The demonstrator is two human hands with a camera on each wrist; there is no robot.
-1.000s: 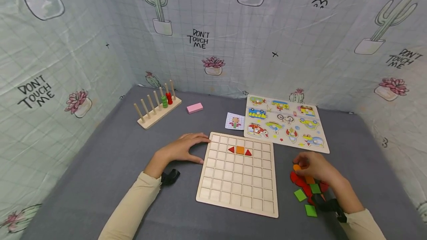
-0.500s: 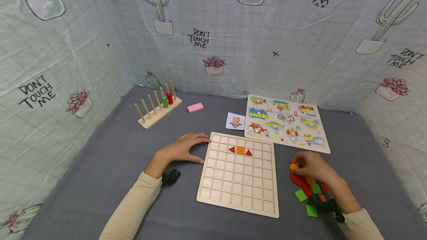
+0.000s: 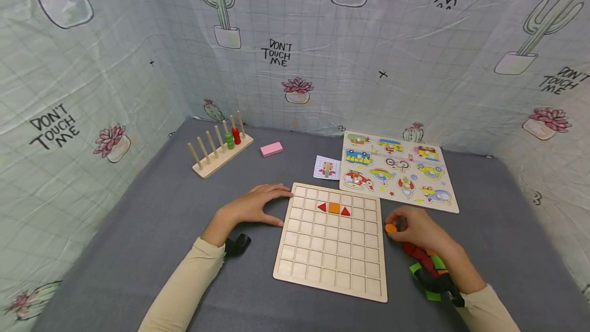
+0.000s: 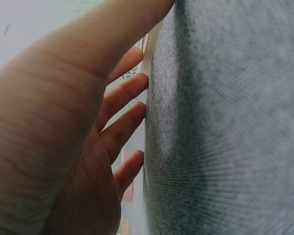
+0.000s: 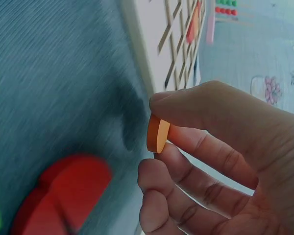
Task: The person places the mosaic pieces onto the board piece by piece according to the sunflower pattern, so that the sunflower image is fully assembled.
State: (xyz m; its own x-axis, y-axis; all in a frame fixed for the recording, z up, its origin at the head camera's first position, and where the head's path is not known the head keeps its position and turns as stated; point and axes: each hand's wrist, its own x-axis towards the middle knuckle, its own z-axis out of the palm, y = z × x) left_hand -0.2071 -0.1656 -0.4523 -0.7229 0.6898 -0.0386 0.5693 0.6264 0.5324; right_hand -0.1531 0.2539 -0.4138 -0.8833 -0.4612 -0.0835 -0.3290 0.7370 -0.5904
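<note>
Got an orange piece [image 3: 391,228] pinched in my right hand [image 3: 418,228], just beside the right edge of the grid board [image 3: 331,257]. My left hand [image 3: 252,206] is over at its left edge, fingers loosely spread.

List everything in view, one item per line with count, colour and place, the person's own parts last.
Grid board: one, pale wood, table centre
Triangles: two, red, on the grid board
Square: one, orange, between the triangles
Rounded piece: one, orange, right of the grid board, gripped
Loose pieces: several, overlapping, red, green and orange, farther right
Picture card: one, white with print, behind the grid board
Vehicle puzzle: one, multicoloured, back right
Block: one, pink, back
Peg rack: one, pale wood, back left
Bead stacks: two, green and red, on pegs
Cloth: one, grey, underneath
Backdrop: pale, cactus-printed, behind
Wrist devices: two, black, at the wrists
Sleeves: two, beige, forearms
Left hand: one, at the grid board's left edge
Right hand: one, pinching the rounded piece
</note>
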